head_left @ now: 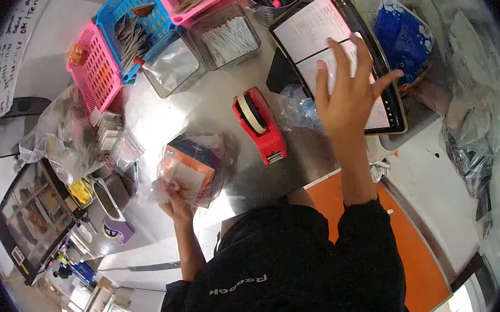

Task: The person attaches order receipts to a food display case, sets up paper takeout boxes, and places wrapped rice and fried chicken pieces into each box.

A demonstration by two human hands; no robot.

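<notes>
On the left, my left hand (178, 202) is closed on the gathered edge of a clear plastic bag (215, 182). Inside the bag are an orange and dark blue packet (198, 166) and a pale label or card. My right hand (347, 93) is spread over a tablet (317, 28) in a dark frame, whose screen shows pages of text. Whether the fingertips touch the screen, I cannot tell. Between my hands, a red tape dispenser (272, 137) with a cream tape roll rests on the metal table (218, 106).
Pink basket (99, 74) and blue basket (118, 2) hold small packets at the back left. Near them are a clear container of white sticks (230, 38) and another clear container (171, 69). A blue patterned bag (400, 38) lies beyond the tablet. Plastic bags (64, 134) crowd the left.
</notes>
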